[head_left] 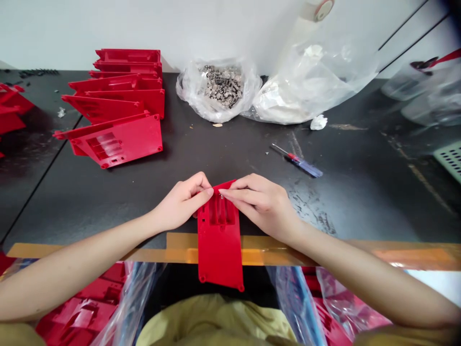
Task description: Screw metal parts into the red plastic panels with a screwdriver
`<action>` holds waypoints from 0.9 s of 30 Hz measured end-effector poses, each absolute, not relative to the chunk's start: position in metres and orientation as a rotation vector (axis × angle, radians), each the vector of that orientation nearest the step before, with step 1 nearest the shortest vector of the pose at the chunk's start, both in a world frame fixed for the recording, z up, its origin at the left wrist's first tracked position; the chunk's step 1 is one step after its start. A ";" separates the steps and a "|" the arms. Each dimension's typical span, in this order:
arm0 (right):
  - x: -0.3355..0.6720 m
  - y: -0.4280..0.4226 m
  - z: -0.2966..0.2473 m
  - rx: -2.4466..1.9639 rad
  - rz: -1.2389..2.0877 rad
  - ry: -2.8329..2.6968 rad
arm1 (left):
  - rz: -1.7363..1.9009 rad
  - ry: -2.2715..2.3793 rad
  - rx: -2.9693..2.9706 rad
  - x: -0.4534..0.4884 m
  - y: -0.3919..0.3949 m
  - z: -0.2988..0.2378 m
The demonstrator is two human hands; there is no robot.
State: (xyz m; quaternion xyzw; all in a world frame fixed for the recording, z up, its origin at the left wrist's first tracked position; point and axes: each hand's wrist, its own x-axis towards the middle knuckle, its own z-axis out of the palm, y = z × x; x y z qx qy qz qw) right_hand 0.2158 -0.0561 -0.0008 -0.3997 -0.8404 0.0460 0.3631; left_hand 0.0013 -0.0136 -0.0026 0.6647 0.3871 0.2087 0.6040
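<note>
A red plastic housing (220, 252) with a slotted compartment lies across the table's front edge, its lower end jutting out over my lap. My left hand (185, 199) pinches the upper left edge of this housing between thumb and fingers. At the upper right of the compartment is my right hand (264, 202), its fingertips pinched on a small metal battery contact (221, 196), a spring-like piece partly hidden by the fingers. Some of the right fingers rest along the housing's right side.
Several red housings (126, 139) stand in a row at the back left. A plastic bag of small metal parts (223, 86) sits by the wall, beside a large clear bag (288, 96). A screwdriver (298, 161) lies to the right. Bags with red parts (82, 317) are below the table edge.
</note>
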 end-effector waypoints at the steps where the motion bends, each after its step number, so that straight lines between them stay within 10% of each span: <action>1: 0.216 -0.056 0.000 -1.027 0.108 -2.175 | 0.486 0.892 1.527 0.001 -0.014 -0.002; 21: 0.210 -0.065 0.002 -1.168 -0.209 -2.216 | 0.483 0.902 1.545 0.001 -0.012 -0.004; 27: 0.227 -0.052 0.014 -1.189 0.166 -1.896 | 0.489 1.014 1.582 0.004 -0.015 -0.003</action>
